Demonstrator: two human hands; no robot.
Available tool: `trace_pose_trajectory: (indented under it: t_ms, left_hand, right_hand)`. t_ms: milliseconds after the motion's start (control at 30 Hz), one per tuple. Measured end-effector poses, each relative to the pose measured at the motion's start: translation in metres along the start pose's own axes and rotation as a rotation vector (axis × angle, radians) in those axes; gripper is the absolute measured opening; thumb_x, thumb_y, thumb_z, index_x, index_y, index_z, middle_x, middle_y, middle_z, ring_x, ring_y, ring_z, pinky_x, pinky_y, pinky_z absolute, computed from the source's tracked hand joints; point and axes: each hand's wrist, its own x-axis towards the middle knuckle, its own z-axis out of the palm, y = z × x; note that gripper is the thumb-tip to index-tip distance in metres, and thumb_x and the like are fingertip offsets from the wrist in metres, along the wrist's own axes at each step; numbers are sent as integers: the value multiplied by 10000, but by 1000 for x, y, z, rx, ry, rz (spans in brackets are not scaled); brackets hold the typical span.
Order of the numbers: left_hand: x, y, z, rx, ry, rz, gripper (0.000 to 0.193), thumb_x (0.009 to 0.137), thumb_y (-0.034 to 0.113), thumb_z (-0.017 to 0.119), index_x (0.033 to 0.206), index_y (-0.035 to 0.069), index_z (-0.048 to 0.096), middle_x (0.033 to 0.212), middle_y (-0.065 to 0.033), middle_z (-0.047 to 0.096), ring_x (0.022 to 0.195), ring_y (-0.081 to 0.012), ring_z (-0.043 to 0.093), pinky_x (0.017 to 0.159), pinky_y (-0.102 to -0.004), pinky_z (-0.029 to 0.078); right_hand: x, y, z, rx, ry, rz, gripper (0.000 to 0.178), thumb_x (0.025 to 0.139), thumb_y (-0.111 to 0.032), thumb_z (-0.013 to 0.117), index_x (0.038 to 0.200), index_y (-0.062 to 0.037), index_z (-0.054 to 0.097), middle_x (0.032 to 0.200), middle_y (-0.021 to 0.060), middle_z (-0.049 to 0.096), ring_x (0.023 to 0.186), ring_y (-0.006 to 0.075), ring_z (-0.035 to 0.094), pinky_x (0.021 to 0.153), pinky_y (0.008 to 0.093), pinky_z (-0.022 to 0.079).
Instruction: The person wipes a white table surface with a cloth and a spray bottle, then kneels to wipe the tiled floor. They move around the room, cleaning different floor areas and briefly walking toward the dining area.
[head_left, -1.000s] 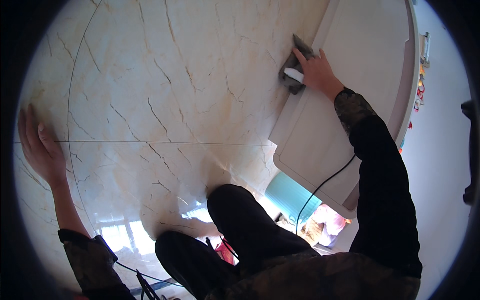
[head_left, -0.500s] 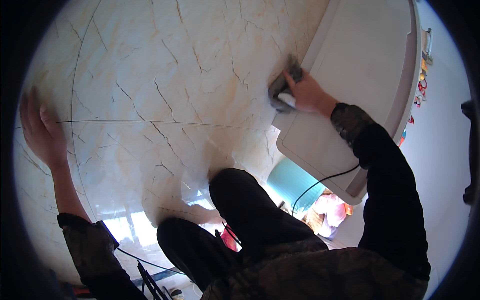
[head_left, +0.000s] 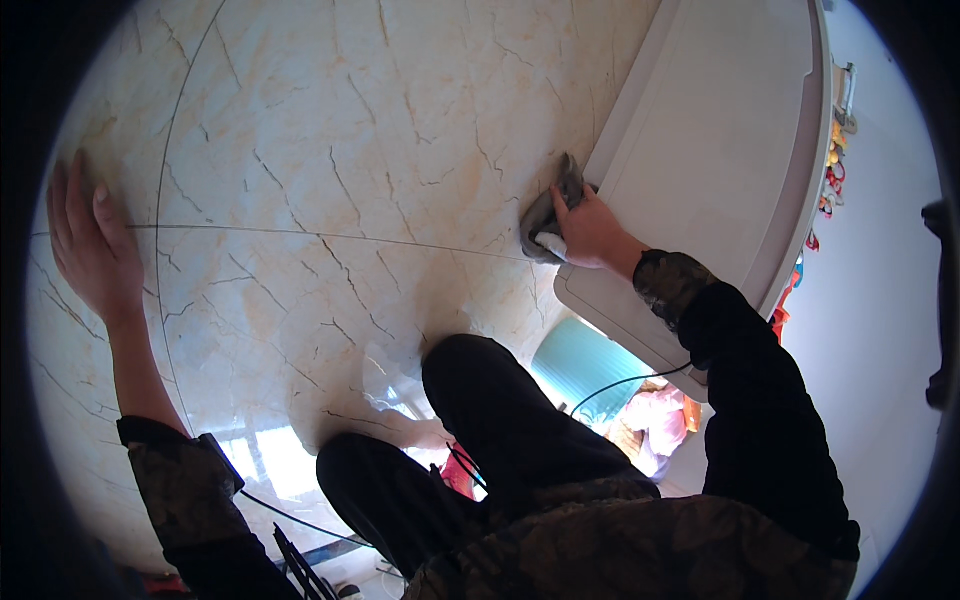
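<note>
My right hand (head_left: 592, 230) is closed round a grey cloth (head_left: 541, 222) with a white patch. It presses the cloth to the tiled floor (head_left: 330, 120), right along the lower edge of a white piece of furniture (head_left: 705, 150). The part of the cloth under the palm is hidden. Far to the left, my left hand (head_left: 97, 250) rests on the floor with its fingers stretched out and holds nothing. The tiles are cream and marbled, with dark veins and thin joint lines.
Close to the furniture's near corner stands a ribbed teal container (head_left: 585, 362), beside a pink bundle (head_left: 660, 420). A black cable (head_left: 630, 380) runs from my right sleeve, another (head_left: 300, 520) from my left. Small colourful items (head_left: 833, 180) line the furniture's far side.
My right hand has drawn the cloth toward me and slightly left along the furniture's edge. My left hand stays on the floor, shifted only slightly in the picture.
</note>
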Motion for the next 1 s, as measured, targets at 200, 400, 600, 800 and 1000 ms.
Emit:
trace_pose_trajectory:
  t_ms: [200, 400, 600, 800, 1000]
  left_hand:
    - [1, 2, 1, 0, 13, -21, 590, 1108, 575, 261, 1479, 241, 576, 1487, -101, 600, 1362, -323, 583, 1029, -519, 552]
    - [0, -2, 6, 70, 10, 18, 608, 1104, 587, 245, 1476, 239, 578, 1495, -97, 593, 1364, -324, 580, 1005, -527, 566]
    - [-1, -12, 11, 41, -6, 32, 611, 1103, 590, 250, 1489, 235, 565, 1501, -100, 586, 1359, -327, 582, 1009, -527, 564]
    - [3, -15, 17, -3, 24, 18, 582, 1110, 564, 289, 1527, 233, 523, 1528, -117, 558, 1387, -340, 553, 1069, -515, 524]
    - [9, 6, 1, 69, 20, 45, 565, 1108, 497, 403, 1581, 192, 450, 1625, -137, 433, 1492, -360, 410, 1188, -482, 405]
  right_hand:
    - [-23, -54, 35, 119, -130, -53, 972, 908, -384, 626, 1546, 210, 195, 803, 217, 713, 854, 406, 716, 1138, 490, 369]
    - [-26, -71, 57, 359, 99, 116, 617, 1003, -355, 588, 1429, 75, 469, 764, 246, 673, 825, 422, 679, 1004, 499, 468]
    - [-43, -77, 43, 923, 294, 371, 454, 983, -181, 638, 1401, -36, 533, 1065, 218, 713, 1006, 402, 693, 1026, 449, 486]
    - [-117, -122, 29, 1110, 711, 162, 541, 970, -183, 669, 1474, -88, 499, 1451, 239, 540, 1328, 391, 547, 1127, 458, 418]
    - [-265, -54, -37, 671, 636, -13, 479, 986, -406, 685, 1334, -79, 650, 1426, 216, 595, 1314, 405, 561, 1135, 514, 406]
